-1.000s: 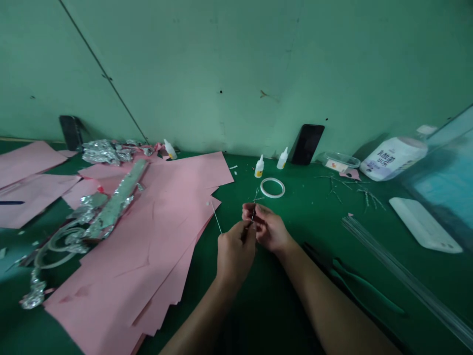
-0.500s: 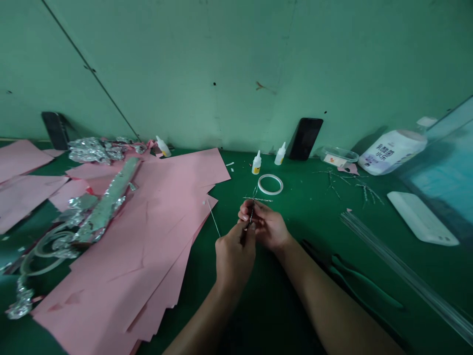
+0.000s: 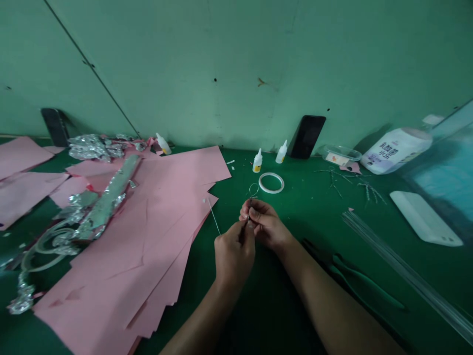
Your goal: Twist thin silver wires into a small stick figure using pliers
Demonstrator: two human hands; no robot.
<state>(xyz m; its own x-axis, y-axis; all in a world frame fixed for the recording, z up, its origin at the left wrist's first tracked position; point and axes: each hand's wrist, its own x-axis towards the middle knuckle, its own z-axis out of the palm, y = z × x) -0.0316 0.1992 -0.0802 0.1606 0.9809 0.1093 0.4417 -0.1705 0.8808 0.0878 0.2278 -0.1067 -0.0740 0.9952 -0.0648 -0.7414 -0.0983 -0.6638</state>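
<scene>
Both hands meet near the middle of the green table. My left hand (image 3: 235,249) is closed, pinching the lower part of a thin twisted wire. Above it and slightly to the right, my right hand (image 3: 266,223) grips the same wire between thumb and fingers. A small loop of the wire (image 3: 253,189) shows beyond the fingertips; the rest is mostly hidden by the fingers. Just past the hands lies a white tape ring (image 3: 271,183). Two small glue bottles, one nearer (image 3: 257,161) and one farther (image 3: 281,152), stand behind it.
Pink paper sheets (image 3: 121,266) and crumpled foil (image 3: 90,148) cover the left side. A dark phone (image 3: 308,137) leans on the wall. At right are twisted wires (image 3: 369,191), a white bottle (image 3: 397,150), a white block (image 3: 424,218), straight wires (image 3: 402,271) and green-handled pliers (image 3: 365,281).
The wire loop beyond my fingers now looks wider and rounder. My right fingers have closed in nearer to my left fingertips. The view has shifted slightly.
</scene>
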